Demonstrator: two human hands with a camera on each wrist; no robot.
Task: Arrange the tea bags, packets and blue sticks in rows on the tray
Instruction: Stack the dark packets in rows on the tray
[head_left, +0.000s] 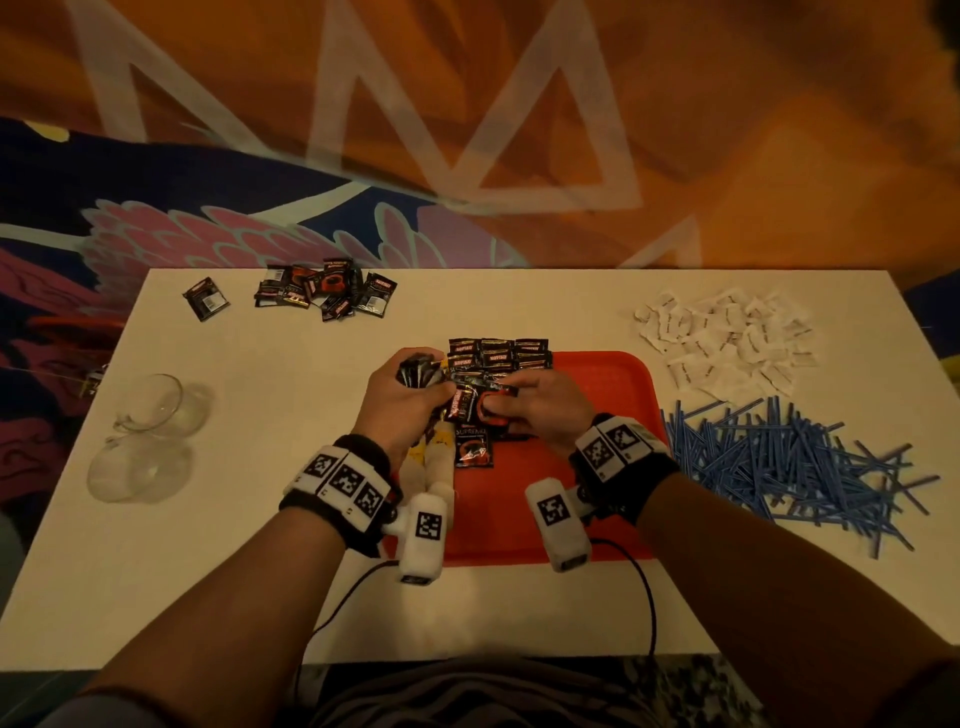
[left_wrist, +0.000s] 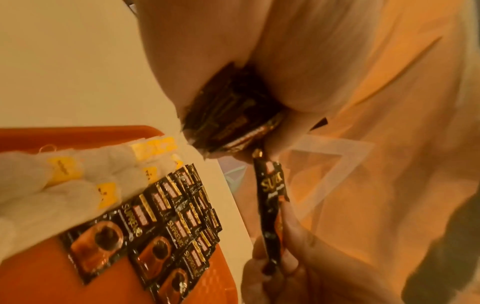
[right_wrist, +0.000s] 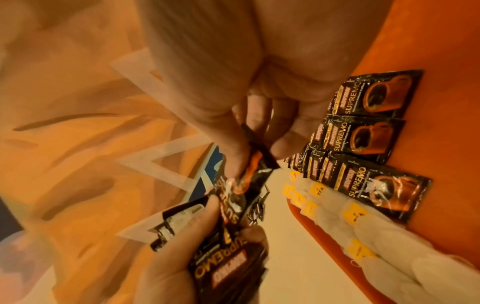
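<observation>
Left hand (head_left: 402, 397): fingers curl round a stack of packets (left_wrist: 231, 115).
Right hand (head_left: 540, 410): pinches one packet (right_wrist: 244, 181) — above the tray (head_left: 597, 395).
Tray: tea bags (right_wrist: 363, 226) and packet rows (left_wrist: 166, 222) — side by side.

Both forearms are extended from the lower frame edge toward frame centre, each wrist banded with a marker strap. The left hand (head_left: 400, 400) is curled around a stack of packets (left_wrist: 231, 115). One packet (head_left: 470, 405) is pinched between thumb and fingers of the right hand (head_left: 540, 410).
</observation>
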